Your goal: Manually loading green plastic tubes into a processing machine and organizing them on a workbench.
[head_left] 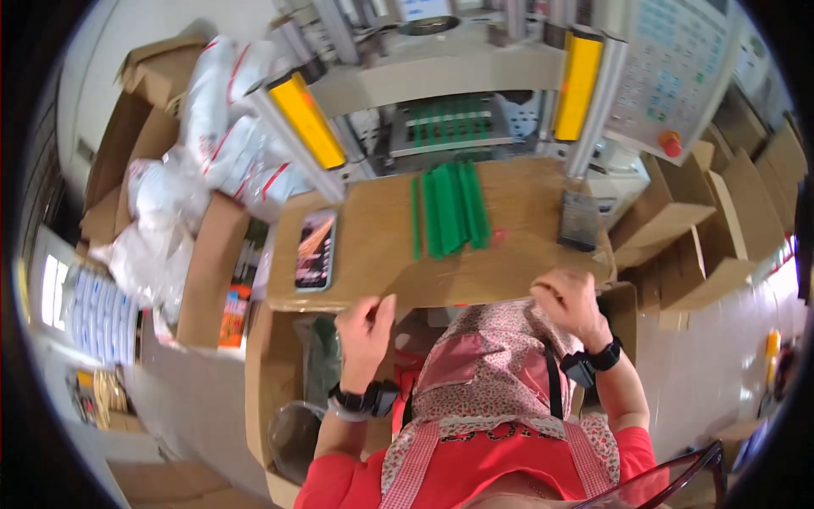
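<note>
My left hand (366, 329) is loosely curled at the near edge of the cardboard-covered table (373, 276), with nothing visible in it. On the right, my right hand (570, 300) is also curled, thumb near the fingers, just over the same edge, and no object shows in it. Green strips (454, 208) lie in a bundle mid-table, a single one slightly apart on its left, and neither hand touches them. A phone (316, 250) with a lit screen rests beyond my left hand. Past my right hand sits a dark, textured block (579, 220).
Behind the table stands a press machine (449, 72) with yellow side bars and a bed holding green strips. A control panel (670, 68) with a red button is at the right. Cardboard boxes (712, 229) crowd the right; plastic-wrapped bundles (208, 110) fill the left.
</note>
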Demonstrator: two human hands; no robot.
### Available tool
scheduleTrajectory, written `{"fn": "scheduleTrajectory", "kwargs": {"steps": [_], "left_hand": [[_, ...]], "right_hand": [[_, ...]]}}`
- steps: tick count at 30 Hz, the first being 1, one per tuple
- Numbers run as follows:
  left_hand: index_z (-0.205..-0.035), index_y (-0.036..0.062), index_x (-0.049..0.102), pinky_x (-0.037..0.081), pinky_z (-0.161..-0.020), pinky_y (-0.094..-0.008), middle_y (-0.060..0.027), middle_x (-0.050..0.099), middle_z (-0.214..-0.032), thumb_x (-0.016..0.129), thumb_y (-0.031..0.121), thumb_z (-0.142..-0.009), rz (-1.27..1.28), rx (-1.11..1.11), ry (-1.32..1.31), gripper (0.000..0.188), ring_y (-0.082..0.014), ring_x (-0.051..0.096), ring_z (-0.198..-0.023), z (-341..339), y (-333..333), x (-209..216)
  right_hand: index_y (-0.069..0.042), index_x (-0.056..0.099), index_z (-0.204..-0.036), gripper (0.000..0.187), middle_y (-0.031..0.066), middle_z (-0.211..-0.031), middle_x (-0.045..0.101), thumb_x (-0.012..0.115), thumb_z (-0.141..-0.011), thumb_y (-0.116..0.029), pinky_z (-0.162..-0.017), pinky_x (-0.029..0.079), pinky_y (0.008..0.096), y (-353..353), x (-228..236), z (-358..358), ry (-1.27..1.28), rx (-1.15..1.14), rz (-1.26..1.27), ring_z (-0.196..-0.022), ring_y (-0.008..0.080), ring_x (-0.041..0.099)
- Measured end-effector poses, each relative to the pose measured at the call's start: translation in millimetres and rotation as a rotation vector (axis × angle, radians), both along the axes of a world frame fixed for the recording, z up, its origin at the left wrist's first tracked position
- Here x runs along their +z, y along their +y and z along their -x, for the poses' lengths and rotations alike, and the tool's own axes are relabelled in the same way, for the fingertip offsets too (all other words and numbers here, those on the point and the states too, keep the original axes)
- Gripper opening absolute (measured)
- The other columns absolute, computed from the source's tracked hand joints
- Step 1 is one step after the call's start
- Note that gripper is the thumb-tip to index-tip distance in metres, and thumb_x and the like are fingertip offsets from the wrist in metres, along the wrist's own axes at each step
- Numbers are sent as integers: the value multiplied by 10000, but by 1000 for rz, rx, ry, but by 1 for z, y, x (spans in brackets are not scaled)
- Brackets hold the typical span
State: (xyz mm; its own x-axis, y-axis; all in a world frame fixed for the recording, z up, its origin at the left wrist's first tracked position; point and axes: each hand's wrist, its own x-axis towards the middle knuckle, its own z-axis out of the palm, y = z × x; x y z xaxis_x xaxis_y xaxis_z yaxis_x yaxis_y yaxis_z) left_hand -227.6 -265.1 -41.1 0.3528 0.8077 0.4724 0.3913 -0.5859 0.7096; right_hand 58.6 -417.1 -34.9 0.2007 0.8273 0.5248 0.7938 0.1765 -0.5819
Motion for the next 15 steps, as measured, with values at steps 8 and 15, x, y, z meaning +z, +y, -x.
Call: {"fn": "scheduleTrajectory", "kwargs": {"steps": [8,15], "left_hand": [[-968,-1,629,438,-558,-253,-83,633,-746,643,147,-897,-147,182,-16,164,-114,598,-652,41,42,14],[-1075,30,616,487,-734,-413,-130,661,-875,595,234,-918,-312,204,340,258,-311,629,-832,51,135,8]], "right_hand": [[23,632,-805,78,106,-659,613,611,-810,-52,-531,447,293,11,-26,-6,315,-32,49,-574,200,615],[4,634,-806,70,99,-659,609,627,-814,-65,-524,435,294,14,-26,-6,275,-39,3,-560,198,591]]}}
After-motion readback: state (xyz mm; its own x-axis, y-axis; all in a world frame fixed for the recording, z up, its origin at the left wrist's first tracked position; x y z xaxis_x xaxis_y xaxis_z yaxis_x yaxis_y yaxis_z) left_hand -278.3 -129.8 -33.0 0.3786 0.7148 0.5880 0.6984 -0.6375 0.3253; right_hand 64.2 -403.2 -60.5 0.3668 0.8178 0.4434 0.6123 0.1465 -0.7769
